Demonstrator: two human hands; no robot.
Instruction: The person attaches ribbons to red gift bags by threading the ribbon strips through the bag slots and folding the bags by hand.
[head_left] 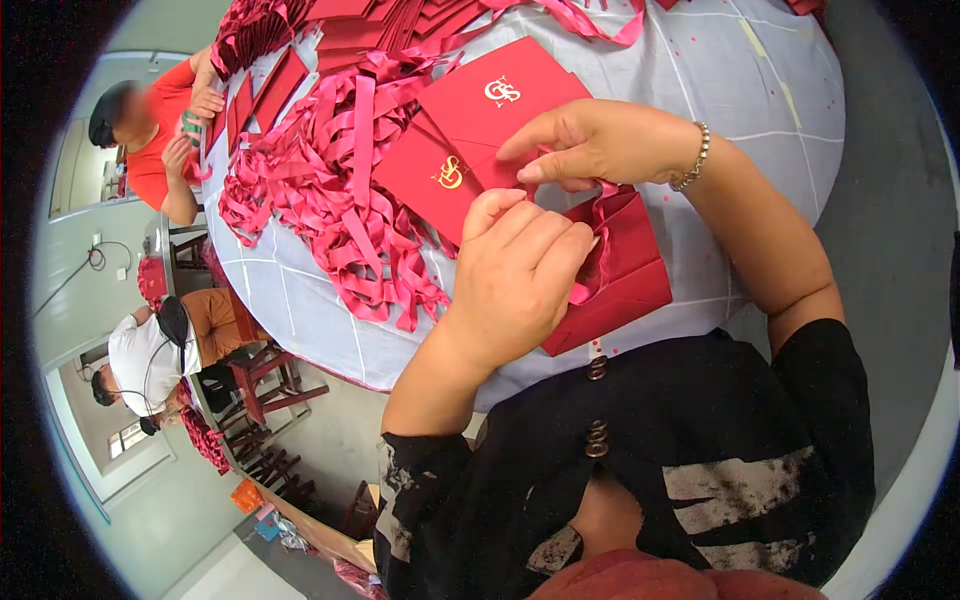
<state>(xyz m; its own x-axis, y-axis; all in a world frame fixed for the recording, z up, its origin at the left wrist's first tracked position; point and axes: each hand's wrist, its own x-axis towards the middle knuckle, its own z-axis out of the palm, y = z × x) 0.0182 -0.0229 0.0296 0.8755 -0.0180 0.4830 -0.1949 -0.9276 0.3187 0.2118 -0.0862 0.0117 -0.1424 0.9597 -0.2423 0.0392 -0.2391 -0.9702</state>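
Note:
A red paper gift bag (627, 284) lies tilted at the table's near edge, its opening toward my hands. A glossy crimson ribbon (601, 235) loops along that opening. My left hand (525, 265) is closed, its curled fingers against the opening, with the ribbon coming out beneath them. Just above, my right hand (600, 145) brings thumb and forefinger close together near my left thumb; what lies between them is hidden. Two flat red bags with gold emblems, one upper (535, 85) and one lower (425, 180), lie beyond my hands, partly under my right fingers.
A heap of loose crimson ribbons (340, 190) spreads left of the flat bags. Stacked red bags (385, 35) lie at the far side of the round, cloth-covered table (770, 130). A person in orange-red (165, 130) works at its left edge. Wooden stools (275, 385) stand beyond.

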